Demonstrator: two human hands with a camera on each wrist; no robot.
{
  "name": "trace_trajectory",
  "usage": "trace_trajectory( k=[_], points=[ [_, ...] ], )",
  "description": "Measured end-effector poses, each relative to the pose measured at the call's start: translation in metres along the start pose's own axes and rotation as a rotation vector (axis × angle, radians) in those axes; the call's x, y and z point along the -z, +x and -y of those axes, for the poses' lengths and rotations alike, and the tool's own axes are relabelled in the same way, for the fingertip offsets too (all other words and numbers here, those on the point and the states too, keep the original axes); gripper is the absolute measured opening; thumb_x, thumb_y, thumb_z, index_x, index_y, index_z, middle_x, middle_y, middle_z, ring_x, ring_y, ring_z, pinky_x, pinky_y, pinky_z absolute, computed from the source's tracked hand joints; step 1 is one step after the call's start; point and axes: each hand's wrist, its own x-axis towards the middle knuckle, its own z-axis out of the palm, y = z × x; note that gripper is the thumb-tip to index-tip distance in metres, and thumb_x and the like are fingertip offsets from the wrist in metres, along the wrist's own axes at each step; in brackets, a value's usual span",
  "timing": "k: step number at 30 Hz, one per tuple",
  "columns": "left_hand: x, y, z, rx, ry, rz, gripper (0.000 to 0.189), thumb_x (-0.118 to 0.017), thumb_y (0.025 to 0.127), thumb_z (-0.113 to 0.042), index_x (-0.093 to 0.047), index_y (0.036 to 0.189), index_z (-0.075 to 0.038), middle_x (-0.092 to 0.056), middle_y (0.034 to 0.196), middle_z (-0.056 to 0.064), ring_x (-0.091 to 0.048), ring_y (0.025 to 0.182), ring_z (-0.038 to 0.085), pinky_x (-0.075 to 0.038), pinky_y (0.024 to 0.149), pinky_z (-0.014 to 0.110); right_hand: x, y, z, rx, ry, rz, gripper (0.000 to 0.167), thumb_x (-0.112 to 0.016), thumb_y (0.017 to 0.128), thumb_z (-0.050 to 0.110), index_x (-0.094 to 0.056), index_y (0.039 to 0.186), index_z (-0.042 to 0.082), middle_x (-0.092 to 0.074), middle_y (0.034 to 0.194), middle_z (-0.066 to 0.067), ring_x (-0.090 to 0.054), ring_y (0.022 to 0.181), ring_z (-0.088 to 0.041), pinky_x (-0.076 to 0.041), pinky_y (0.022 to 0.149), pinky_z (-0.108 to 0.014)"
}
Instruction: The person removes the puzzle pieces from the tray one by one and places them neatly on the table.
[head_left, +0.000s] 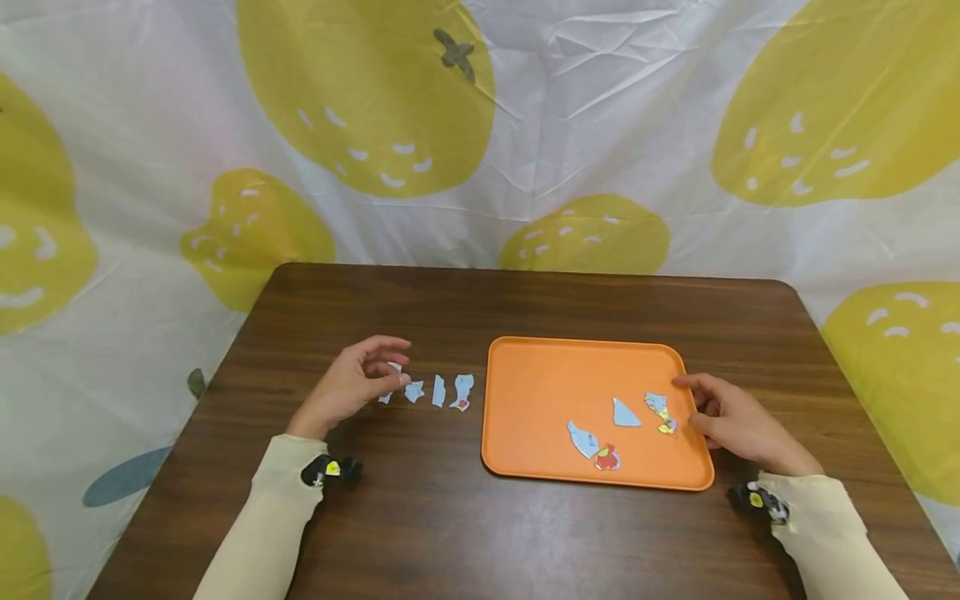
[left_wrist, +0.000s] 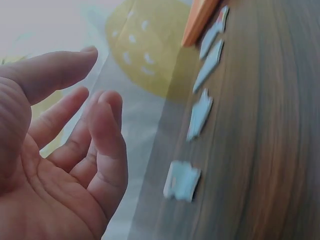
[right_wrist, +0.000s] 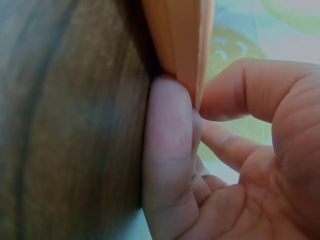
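Observation:
My right hand [head_left: 738, 419] grips the right edge of an orange tray [head_left: 547, 367], thumb on the rim and a finger beneath it. Flat, irregular light-blue pieces lie on the tray: a plain triangular piece [head_left: 626, 413], one with yellow print [head_left: 658, 408] and a blue piece [head_left: 581, 439] touching a red-printed piece [head_left: 607, 457]. Left of the tray, several similar pieces [head_left: 439, 391] form a row on the table. My left hand [head_left: 351, 383] hovers by the row's left end, fingers loosely bent with nothing between them. It partly hides the leftmost piece [left_wrist: 183, 181] in the head view.
The brown wooden table [head_left: 420, 525] extends around the tray. Behind it hangs a pale cloth [head_left: 540, 158] printed with yellow fruit. A dark band with a small device [head_left: 330, 470] sits on each wrist.

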Motion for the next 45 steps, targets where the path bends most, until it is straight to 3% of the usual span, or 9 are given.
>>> trace_trajectory(
  k=[7, 15, 27, 35, 45],
  points=[
    [-0.02, 0.008, -0.01, -0.032, 0.024, 0.023, 0.051, -0.083, 0.092, -0.009, -0.063, 0.139, -0.002, -0.067, 0.125, 0.028, -0.069, 0.1, 0.026, -0.056, 0.074, 0.026, 0.001, 0.001, 0.001, 0.005, -0.003, 0.003, 0.055, -0.064, 0.096, 0.001, -0.051, 0.15, 0.003, -0.058, 0.106, -0.016, -0.058, 0.071, -0.015, -0.059, 0.059, -0.032],
    [-0.051, 0.02, -0.021, -0.063, 0.006, 0.087, 0.048, -0.083, 0.091, -0.009, -0.066, 0.135, -0.004, -0.068, 0.124, 0.028, -0.07, 0.094, 0.018, -0.052, 0.061, 0.025, 0.0, 0.0, 0.002, 0.0, -0.018, -0.003, 0.056, -0.066, 0.095, 0.001, -0.052, 0.149, 0.003, -0.058, 0.108, -0.016, -0.057, 0.071, -0.015, -0.059, 0.06, -0.032],
    [-0.102, 0.043, -0.038, -0.118, 0.004, 0.25, 0.053, -0.083, 0.091, -0.011, -0.063, 0.139, 0.0, -0.067, 0.125, 0.024, -0.069, 0.098, 0.018, -0.058, 0.077, 0.026, 0.001, -0.003, 0.004, 0.001, -0.035, -0.008, 0.056, -0.065, 0.095, 0.001, -0.052, 0.149, 0.002, -0.059, 0.109, -0.017, -0.057, 0.071, -0.015, -0.06, 0.059, -0.032],
    [-0.13, 0.054, -0.046, -0.118, -0.008, 0.333, 0.053, -0.085, 0.09, -0.013, -0.063, 0.137, 0.0, -0.069, 0.124, 0.021, -0.071, 0.098, 0.017, -0.059, 0.078, 0.026, -0.001, -0.001, 0.005, -0.01, -0.028, -0.008, 0.057, -0.065, 0.093, 0.0, -0.052, 0.149, 0.001, -0.059, 0.109, -0.018, -0.056, 0.072, -0.016, -0.06, 0.058, -0.033],
    [-0.165, 0.058, -0.051, -0.06, -0.025, 0.45, 0.053, -0.087, 0.088, -0.013, -0.066, 0.136, -0.006, -0.07, 0.127, 0.016, -0.07, 0.102, 0.016, -0.06, 0.074, 0.028, -0.002, 0.001, 0.005, -0.008, -0.034, -0.01, 0.058, -0.065, 0.093, 0.001, -0.052, 0.149, 0.003, -0.06, 0.109, -0.017, -0.057, 0.072, -0.017, -0.06, 0.058, -0.032]
  ],
)
